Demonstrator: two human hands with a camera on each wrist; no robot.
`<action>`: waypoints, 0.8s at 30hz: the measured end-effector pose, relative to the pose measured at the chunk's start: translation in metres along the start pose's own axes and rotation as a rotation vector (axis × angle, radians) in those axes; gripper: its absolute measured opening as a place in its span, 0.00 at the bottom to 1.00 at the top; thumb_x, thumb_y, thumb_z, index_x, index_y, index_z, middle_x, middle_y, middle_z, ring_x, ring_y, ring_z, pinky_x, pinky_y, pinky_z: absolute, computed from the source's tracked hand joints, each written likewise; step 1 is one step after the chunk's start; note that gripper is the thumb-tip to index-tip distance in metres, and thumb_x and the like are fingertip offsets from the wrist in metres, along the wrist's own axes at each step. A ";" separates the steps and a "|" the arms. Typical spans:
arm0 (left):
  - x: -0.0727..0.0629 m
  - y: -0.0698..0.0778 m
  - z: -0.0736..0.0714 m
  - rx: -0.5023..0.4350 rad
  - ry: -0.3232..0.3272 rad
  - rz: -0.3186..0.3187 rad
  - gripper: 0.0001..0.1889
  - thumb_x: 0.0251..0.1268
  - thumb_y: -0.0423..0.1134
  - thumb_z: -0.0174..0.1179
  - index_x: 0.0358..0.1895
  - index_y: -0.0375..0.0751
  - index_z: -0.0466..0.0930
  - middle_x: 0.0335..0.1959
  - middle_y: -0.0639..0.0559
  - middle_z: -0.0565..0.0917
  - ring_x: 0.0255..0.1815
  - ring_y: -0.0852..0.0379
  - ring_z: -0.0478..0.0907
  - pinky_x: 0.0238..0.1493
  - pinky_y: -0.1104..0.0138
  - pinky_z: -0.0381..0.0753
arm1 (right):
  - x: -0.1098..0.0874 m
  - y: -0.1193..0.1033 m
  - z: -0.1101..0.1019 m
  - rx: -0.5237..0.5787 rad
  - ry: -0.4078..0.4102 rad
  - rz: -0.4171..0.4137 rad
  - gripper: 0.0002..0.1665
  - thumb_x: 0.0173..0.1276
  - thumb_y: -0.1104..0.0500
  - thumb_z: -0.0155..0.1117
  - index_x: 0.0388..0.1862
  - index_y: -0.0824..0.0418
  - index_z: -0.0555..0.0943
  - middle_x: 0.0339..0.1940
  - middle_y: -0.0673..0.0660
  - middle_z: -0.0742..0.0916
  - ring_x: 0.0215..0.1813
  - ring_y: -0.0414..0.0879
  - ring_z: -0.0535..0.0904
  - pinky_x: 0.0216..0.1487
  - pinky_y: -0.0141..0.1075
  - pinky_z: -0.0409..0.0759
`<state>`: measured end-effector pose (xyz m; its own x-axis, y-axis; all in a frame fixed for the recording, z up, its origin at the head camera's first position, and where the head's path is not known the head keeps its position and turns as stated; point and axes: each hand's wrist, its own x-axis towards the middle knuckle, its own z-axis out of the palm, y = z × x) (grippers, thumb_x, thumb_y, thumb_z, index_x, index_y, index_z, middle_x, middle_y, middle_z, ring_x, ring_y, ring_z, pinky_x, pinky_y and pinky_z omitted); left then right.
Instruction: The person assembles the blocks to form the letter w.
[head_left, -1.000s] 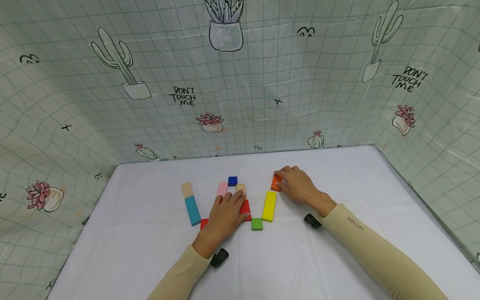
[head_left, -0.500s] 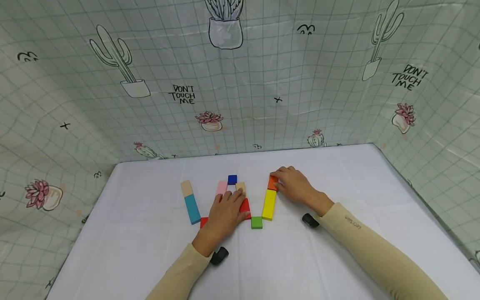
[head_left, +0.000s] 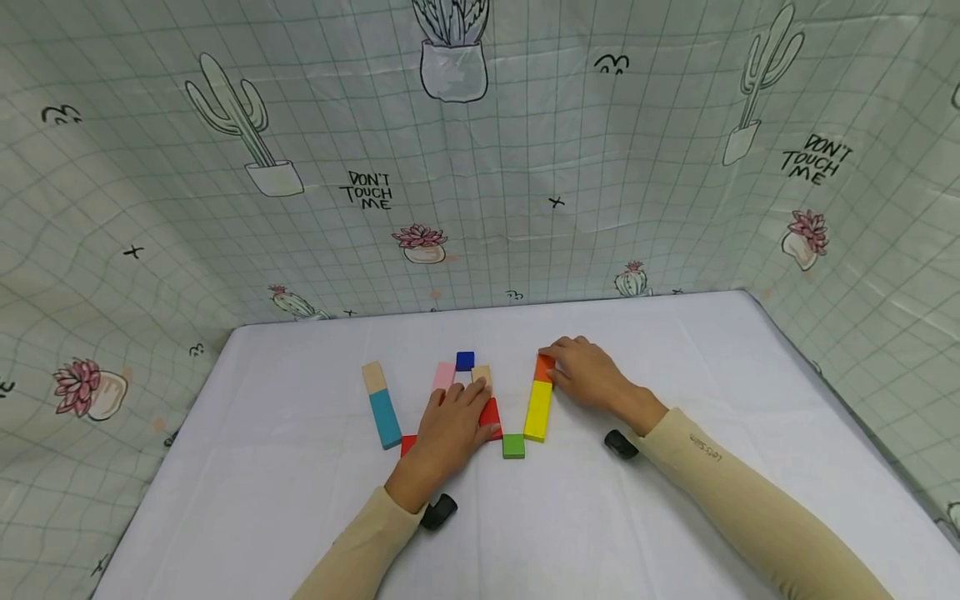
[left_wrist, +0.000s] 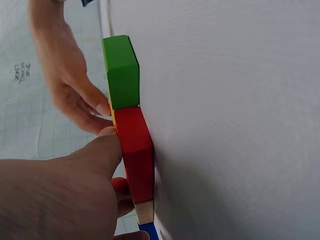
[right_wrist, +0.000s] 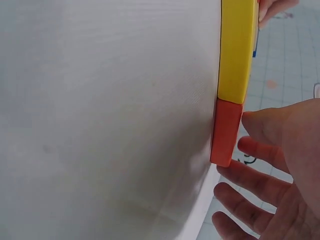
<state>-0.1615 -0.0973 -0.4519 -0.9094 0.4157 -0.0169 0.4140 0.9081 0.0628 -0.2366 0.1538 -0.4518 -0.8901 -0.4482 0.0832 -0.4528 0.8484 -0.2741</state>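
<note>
My right hand [head_left: 588, 372] pinches an orange block [head_left: 543, 367] between thumb and fingers, the index fingertip at its far end. The orange block's near end meets a long yellow block [head_left: 537, 411]. My left hand [head_left: 448, 429] rests with relaxed, spread fingers over the middle blocks, its thumb touching a red block [left_wrist: 137, 150]. A green block [head_left: 513, 447] lies between that red block and the yellow one. Under and around the left hand are a pink block [head_left: 444, 375], a blue block [head_left: 465, 361] and a beige block [head_left: 481, 372], partly covered.
On the left, another beige block [head_left: 373, 377] adjoins a teal block [head_left: 386, 419], with a second red block [head_left: 407, 444] partly hidden by the left hand. White cloth covers the table [head_left: 675, 500]. A printed grid curtain [head_left: 510, 150] stands behind it.
My right hand has moved the orange block slightly left and toward me, closing the gap to the yellow block. The left hand stays in place.
</note>
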 end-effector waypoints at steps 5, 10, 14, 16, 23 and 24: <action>0.003 -0.001 0.001 -0.008 -0.003 0.006 0.34 0.77 0.57 0.62 0.79 0.45 0.71 0.79 0.49 0.72 0.75 0.44 0.70 0.74 0.49 0.70 | -0.004 0.004 -0.001 0.007 0.023 0.015 0.25 0.77 0.58 0.67 0.70 0.66 0.81 0.65 0.66 0.84 0.63 0.63 0.79 0.67 0.57 0.79; 0.008 -0.004 0.001 -0.015 -0.022 0.010 0.35 0.76 0.57 0.62 0.79 0.45 0.71 0.79 0.48 0.72 0.77 0.43 0.68 0.77 0.47 0.67 | -0.014 0.011 -0.001 0.014 0.068 0.028 0.25 0.75 0.61 0.68 0.69 0.66 0.81 0.64 0.65 0.84 0.64 0.64 0.80 0.67 0.58 0.79; 0.011 -0.007 0.001 -0.015 -0.024 0.012 0.35 0.76 0.57 0.63 0.78 0.45 0.71 0.79 0.47 0.72 0.78 0.43 0.67 0.79 0.46 0.65 | -0.024 0.016 -0.003 0.020 0.091 0.044 0.25 0.75 0.62 0.69 0.68 0.66 0.81 0.64 0.65 0.85 0.65 0.64 0.79 0.67 0.60 0.78; 0.012 -0.007 0.002 -0.011 -0.014 0.015 0.34 0.76 0.56 0.63 0.78 0.44 0.72 0.79 0.47 0.72 0.78 0.43 0.67 0.79 0.46 0.65 | -0.031 0.019 -0.004 0.024 0.100 0.051 0.25 0.75 0.62 0.68 0.68 0.66 0.81 0.64 0.65 0.85 0.65 0.64 0.79 0.67 0.60 0.78; 0.011 -0.014 0.004 -0.047 0.044 0.019 0.30 0.78 0.54 0.62 0.76 0.44 0.74 0.79 0.46 0.71 0.80 0.42 0.66 0.79 0.45 0.64 | -0.058 0.033 -0.012 0.052 0.129 0.087 0.25 0.75 0.62 0.68 0.69 0.67 0.81 0.65 0.67 0.84 0.66 0.67 0.78 0.66 0.63 0.76; 0.009 -0.016 0.003 -0.058 0.057 0.015 0.30 0.78 0.54 0.61 0.76 0.44 0.74 0.79 0.45 0.71 0.80 0.42 0.66 0.79 0.45 0.65 | -0.061 0.036 -0.014 0.058 0.134 0.091 0.26 0.75 0.62 0.68 0.69 0.67 0.80 0.65 0.68 0.84 0.66 0.67 0.78 0.66 0.64 0.75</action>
